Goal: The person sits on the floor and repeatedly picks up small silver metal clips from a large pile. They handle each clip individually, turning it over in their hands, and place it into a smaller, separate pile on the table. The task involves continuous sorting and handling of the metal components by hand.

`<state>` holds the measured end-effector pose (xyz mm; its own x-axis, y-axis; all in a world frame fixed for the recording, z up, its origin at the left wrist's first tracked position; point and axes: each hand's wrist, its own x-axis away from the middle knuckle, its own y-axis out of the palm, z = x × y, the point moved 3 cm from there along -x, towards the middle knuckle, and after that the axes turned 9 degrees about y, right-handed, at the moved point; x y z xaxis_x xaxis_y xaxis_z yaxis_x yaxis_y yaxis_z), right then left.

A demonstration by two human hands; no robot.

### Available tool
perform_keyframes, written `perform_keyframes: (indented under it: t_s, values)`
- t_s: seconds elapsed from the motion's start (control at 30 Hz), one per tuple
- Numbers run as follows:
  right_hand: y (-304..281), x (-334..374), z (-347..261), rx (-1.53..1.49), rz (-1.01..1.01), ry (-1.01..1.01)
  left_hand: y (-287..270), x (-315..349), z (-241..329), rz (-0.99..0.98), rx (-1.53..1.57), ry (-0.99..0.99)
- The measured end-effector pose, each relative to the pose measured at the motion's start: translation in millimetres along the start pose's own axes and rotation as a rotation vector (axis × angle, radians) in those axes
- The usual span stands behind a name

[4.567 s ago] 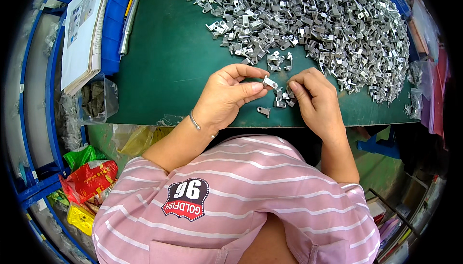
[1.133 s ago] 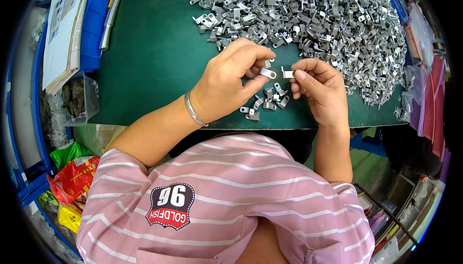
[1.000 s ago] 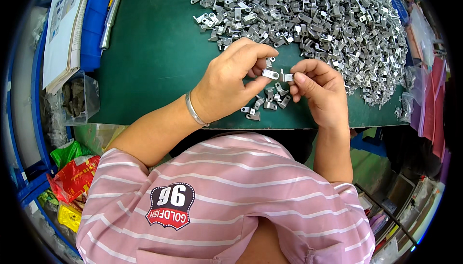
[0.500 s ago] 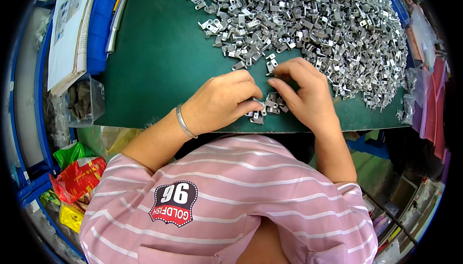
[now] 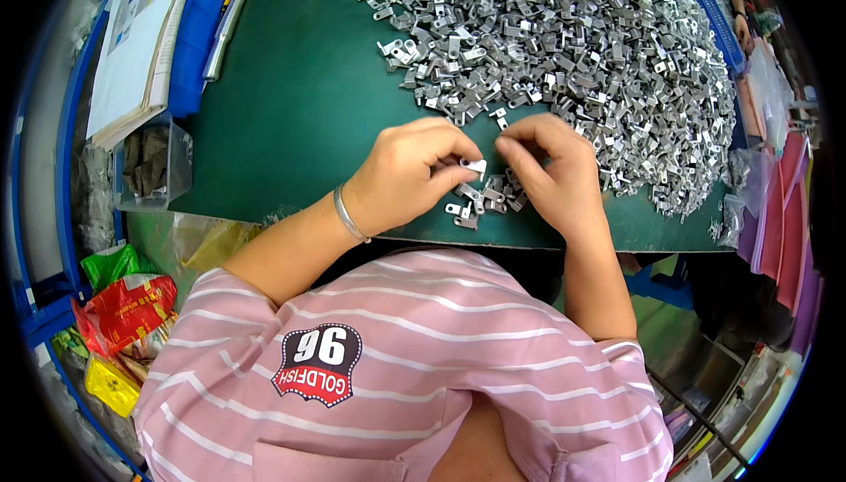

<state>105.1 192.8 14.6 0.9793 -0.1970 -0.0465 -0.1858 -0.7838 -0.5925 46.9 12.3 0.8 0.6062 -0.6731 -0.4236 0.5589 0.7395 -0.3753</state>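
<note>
My left hand point(image 5: 410, 167), a bangle on its wrist, pinches a small silver metal bracket point(image 5: 474, 166) between thumb and fingertips. Just to its right, my right hand point(image 5: 557, 169) has its thumb and forefinger closed together; whatever is between them is hidden. Below and between both hands, a small cluster of loose brackets point(image 5: 467, 209) lies near the table's front edge. Beyond the right fingertips, single brackets point(image 5: 500, 118) lie at the fringe of a large heap of the same metal brackets point(image 5: 546, 41).
The green table point(image 5: 291, 112) carries the heap over its far right. Papers point(image 5: 137, 41), a blue bin point(image 5: 194, 50) and a clear plastic box point(image 5: 179, 165) with dark cloth stand left. Another person's hand point(image 5: 745, 33) shows far right, near plastic bags point(image 5: 768, 94).
The bracket in my left hand has come up into clearer sight above the small cluster. My right thumb and forefinger have drawn closer together. The whole view has shifted slightly.
</note>
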Motion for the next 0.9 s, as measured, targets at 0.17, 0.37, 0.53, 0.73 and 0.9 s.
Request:
perform_keyframes:
  t_s: [0.17,0.37,0.53,0.73,0.9]
  values:
    - [9,-8,2,0.486,0.197,-0.146,-3,1,-2,0.057,0.014,-0.123]
    - [-6,-3,15,-0.117,-0.144,0.229,-5,1,-2,0.058,0.044,-0.103]
    - [-13,5,14,-0.483,-0.29,0.337,-7,1,1,0.037,0.054,-0.073]
    - [-6,8,-3,0.042,-0.189,-0.06,-16,13,2,-0.1,-0.071,-0.076]
    - [-1,-5,-13,0.063,-0.262,-0.187,-23,20,7,-0.287,0.003,-0.04]
